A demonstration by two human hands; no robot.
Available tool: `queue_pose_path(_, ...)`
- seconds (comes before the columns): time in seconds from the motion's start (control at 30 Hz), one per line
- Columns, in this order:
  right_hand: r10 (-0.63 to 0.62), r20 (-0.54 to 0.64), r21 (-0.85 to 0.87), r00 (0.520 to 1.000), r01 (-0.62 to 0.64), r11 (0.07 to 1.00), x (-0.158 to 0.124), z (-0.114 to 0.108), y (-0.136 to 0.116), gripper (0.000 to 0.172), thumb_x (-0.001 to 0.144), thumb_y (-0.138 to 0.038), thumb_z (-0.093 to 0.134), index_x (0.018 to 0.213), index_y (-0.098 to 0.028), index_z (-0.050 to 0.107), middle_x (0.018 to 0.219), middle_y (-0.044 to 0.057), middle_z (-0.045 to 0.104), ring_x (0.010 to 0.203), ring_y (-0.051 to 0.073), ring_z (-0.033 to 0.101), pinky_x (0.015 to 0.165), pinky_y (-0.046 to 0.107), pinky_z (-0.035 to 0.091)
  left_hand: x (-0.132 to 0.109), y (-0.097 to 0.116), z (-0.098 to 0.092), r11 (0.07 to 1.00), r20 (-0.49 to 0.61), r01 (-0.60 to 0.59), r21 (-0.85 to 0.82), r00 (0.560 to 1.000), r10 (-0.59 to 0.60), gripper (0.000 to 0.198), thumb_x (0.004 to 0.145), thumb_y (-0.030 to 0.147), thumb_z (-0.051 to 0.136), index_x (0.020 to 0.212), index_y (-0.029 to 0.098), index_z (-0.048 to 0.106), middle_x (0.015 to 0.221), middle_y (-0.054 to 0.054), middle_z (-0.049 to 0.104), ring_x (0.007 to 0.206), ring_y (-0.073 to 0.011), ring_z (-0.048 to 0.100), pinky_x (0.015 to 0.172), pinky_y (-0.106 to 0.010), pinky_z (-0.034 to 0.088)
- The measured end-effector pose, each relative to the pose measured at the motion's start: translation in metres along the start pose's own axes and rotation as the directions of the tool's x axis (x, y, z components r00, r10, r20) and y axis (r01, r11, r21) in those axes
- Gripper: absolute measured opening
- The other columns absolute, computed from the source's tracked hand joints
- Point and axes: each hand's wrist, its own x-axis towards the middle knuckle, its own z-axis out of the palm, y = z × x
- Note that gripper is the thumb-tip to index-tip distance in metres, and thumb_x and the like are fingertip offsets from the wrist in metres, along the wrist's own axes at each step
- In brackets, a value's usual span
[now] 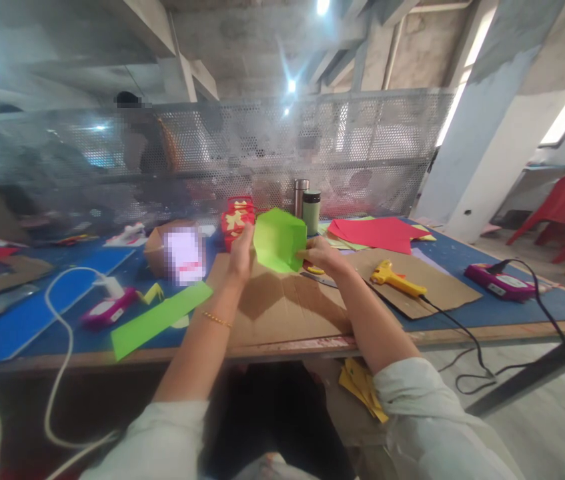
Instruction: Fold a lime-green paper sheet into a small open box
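A green folded paper piece [281, 241], hollow with several angled sides, is held up over a brown cardboard sheet [287, 310]. My left hand [242, 252] grips its left edge, and my right hand [323, 257] pinches its lower right edge. Scissors [321, 277] with yellow handles lie on the cardboard just under my right hand, partly hidden. Behind my left hand stands a red object with yellow shapes [237, 217]. A flat green paper strip [159, 320] lies on the table left of my left forearm.
A yellow glue gun [397, 280] rests on cardboard at the right, its cord hanging off the edge. Purple power blocks [499, 281] [109, 308], red paper [379, 232], a green bottle [311, 213], a steel flask [301, 193] and a lit phone [185, 256] are around. A mesh screen [262, 147] stands behind.
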Motion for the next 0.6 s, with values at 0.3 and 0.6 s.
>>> queue_pose_path(0.3, 0.046, -0.276, 0.306, 0.960, 0.042, 0.951, 0.014, 0.020, 0.007, 0.017, 0.064, -0.029, 0.058, 0.054, -0.022, 0.047, 0.041, -0.005, 0.045, 0.036, 0.008, 0.035, 0.037, 0.021, 0.024, -0.031, -0.005, 0.024, 0.941, 0.263, 0.261, 0.214, 0.913, -0.313, 0.033, 0.065, 0.035, 0.084, 0.093, 0.019, 0.077, 0.096, -0.009, 0.077, 0.076, -0.0167, 0.069, 0.067, -0.026, 0.051)
queue_pose_path(0.6, -0.024, -0.141, 0.365, 0.990, 0.075, 0.928, 0.000, 0.064, 0.005, 0.026, 0.070, -0.038, 0.064, 0.056, -0.021, 0.051, 0.045, -0.002, 0.052, 0.039, 0.008, 0.039, 0.039, 0.021, 0.029, -0.020, -0.035, 0.028, 0.946, -0.116, 0.317, 0.072, 0.945, -0.307, 0.037, 0.063, 0.044, 0.083, 0.080, 0.014, 0.071, 0.065, -0.005, 0.071, 0.064, -0.0190, 0.068, 0.060, -0.027, 0.049)
